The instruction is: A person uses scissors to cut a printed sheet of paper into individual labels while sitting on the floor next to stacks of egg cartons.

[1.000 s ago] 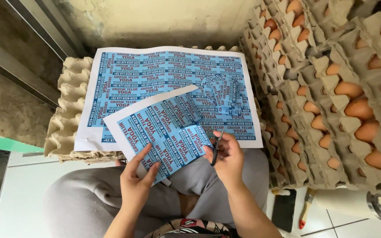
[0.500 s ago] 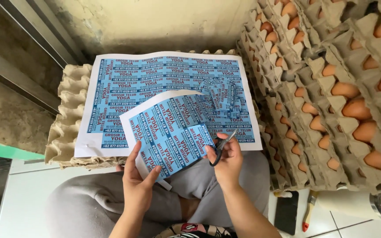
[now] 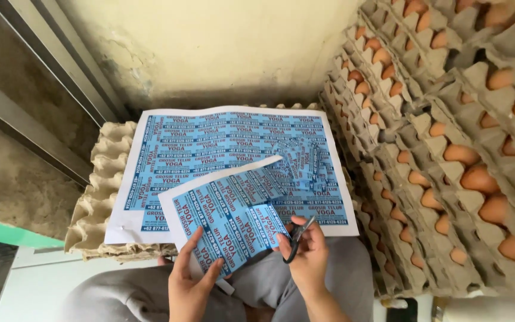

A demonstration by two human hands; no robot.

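My left hand holds a sheet of blue printed labels by its lower edge, tilted up in front of me. My right hand grips small dark scissors, blades pointing up at the sheet's right side, where a partly cut strip hangs. A larger uncut sheet of the same blue labels lies flat on a stack of empty cardboard egg trays. A small pile of cut labels rests on that sheet.
Tall stacks of cardboard trays filled with brown eggs rise on the right. A cream wall stands behind, a metal door frame at left. My grey-trousered lap is below, over white floor tiles.
The held sheet has shifted slightly up and right, and the scissors have moved along its right edge. My head view has tilted a little upward.
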